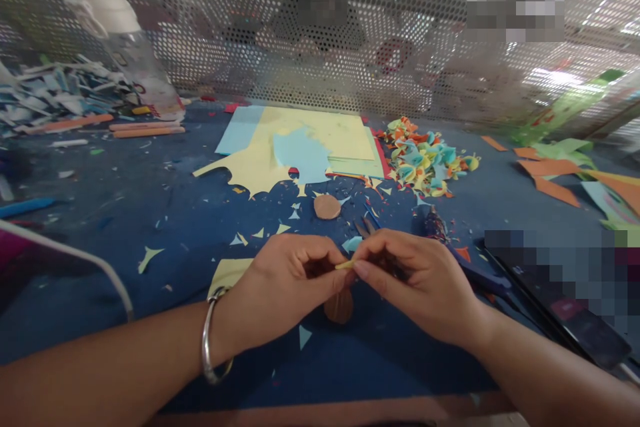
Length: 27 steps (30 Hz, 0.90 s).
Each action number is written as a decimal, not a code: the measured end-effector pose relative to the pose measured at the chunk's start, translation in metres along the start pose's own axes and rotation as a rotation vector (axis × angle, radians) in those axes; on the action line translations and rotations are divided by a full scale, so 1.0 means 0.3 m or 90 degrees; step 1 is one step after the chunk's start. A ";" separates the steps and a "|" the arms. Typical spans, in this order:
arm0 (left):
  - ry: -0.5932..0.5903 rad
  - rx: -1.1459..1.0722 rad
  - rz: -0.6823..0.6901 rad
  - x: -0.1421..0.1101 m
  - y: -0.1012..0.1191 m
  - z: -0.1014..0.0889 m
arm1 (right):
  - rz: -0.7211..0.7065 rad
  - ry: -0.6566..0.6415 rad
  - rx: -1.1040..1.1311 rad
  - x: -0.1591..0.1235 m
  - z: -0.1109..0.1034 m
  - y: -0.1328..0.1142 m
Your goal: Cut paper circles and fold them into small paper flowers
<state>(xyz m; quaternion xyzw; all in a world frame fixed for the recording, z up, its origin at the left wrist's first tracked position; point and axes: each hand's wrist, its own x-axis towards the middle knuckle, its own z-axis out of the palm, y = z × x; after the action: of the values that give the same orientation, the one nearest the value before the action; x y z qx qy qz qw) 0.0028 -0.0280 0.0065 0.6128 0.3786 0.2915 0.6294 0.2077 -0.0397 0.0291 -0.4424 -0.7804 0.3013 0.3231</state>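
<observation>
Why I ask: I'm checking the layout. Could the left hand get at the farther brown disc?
Probably yes: the farther brown disc lies uncovered just beyond the left hand, with nothing visible blocking the way, though the hand is pinching a small yellow paper piece.

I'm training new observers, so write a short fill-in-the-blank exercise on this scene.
1. The left hand and right hand pinch a paper bit coloured ____.
2. The bracelet circles the ____ wrist.
3. The tabletop is dark ____.

Missing words: yellow; left; blue.
</observation>
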 end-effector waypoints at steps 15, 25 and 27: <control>-0.098 -0.042 0.012 -0.003 0.040 -0.008 | 0.106 -0.061 0.172 -0.016 -0.026 -0.002; -0.044 -0.087 -0.025 -0.002 0.008 0.002 | 0.096 -0.046 0.122 -0.004 -0.008 0.030; -0.041 -0.068 -0.027 -0.003 0.015 0.003 | 0.104 -0.045 0.119 -0.003 -0.010 0.024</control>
<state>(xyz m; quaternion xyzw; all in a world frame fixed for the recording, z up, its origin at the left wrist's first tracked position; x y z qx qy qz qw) 0.0036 -0.0289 0.0109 0.5793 0.3554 0.2779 0.6789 0.2139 -0.0370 0.0251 -0.4619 -0.7211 0.4133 0.3097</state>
